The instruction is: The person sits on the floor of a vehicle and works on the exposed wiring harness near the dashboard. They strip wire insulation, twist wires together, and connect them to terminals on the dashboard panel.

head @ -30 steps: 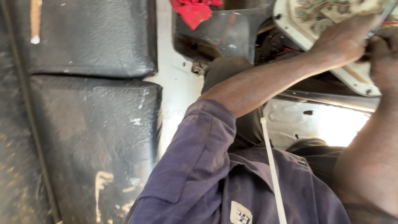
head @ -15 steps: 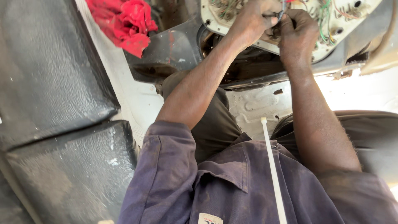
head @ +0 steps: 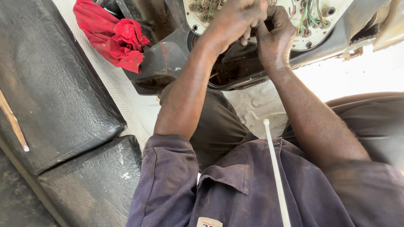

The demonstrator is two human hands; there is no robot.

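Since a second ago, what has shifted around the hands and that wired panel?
Both hands, left hand and right hand, now sit nearer mid-frame at the top, pressed together on the back of the wired panel; the view swung, so the red rag slid left. Unchanged: both hands working the panel, white strip against the blue overalls.

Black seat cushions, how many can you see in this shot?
2. One black cushion fills the upper left, beside the red rag. The second cushion lies below it at lower left. Others may lie outside the frame.
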